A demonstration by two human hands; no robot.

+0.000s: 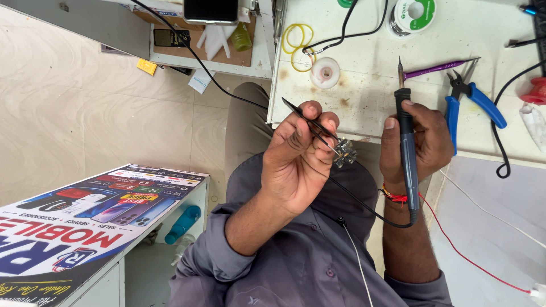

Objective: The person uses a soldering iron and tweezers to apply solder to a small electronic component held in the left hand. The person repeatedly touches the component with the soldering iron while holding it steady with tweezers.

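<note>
My left hand (300, 156) is closed around thin black tweezers (310, 122), whose tips pinch a small metallic component (344, 152) held up in front of my chest. My right hand (424, 142) grips a dark soldering iron (407, 148) upright, its pointed tip (400, 65) aimed away from me over the white workbench (369, 79). The iron's tip is well clear of the component. A black cable (364, 204) runs from the iron's base across my grey shirt.
On the workbench lie blue-handled pliers (478, 102), a purple-handled tool (435, 69), a solder spool (414, 14), yellow rubber bands (297, 41), a small white round tub (325, 73) and black cables. A counter with a printed poster (85, 222) stands left.
</note>
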